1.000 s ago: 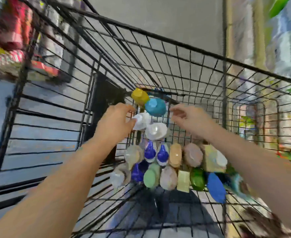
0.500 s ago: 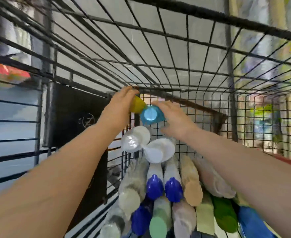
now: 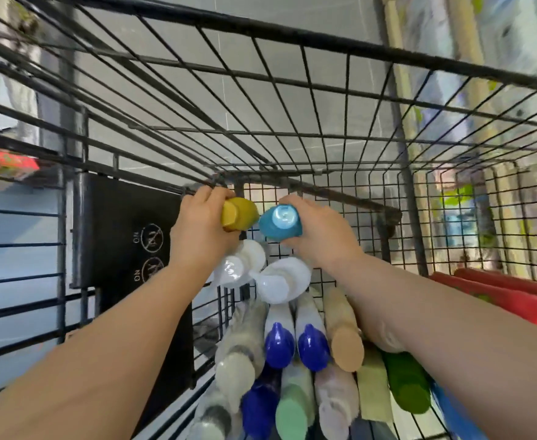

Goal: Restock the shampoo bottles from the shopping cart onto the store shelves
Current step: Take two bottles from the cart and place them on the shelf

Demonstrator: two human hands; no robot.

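Mostly, the bottle bodies were hidden: the head view looked down the length of the shopping cart [image 3: 292, 39], so each bottle showed chiefly its cap end, and labels could not be read. The far store shelves [image 3: 470, 217] behind the wire mesh were smeared and their contents hard to make out. The left hand [image 3: 197, 230] was curled around the yellow-capped bottle [image 3: 238, 214], covering all of its body; only the cap showed, pointing right and toward the camera. The right hand [image 3: 321, 236] gripped the teal-capped bottle [image 3: 280, 222] the same way, its round cap face turned toward the camera and slightly left. The two caps sat just beside each other, near the cart's far end wall; whether they touched could not be told. Both held bottles lay with their long axes running roughly away from the camera. Below them two white-capped bottles [image 3: 262, 274] leaned caps-together. Nearer, packed in rows on the cart floor, two blue-capped bottles [image 3: 295, 344], a tan-capped bottle [image 3: 345, 341], a green bottle [image 3: 408, 384] and a mint-capped bottle [image 3: 294, 411] lay with long axes along the cart, caps toward the camera; the nearest row was cut off by the lower frame edge. The right forearm covered part of the row. A black panel [image 3: 124, 236] hung on the cart's left side.
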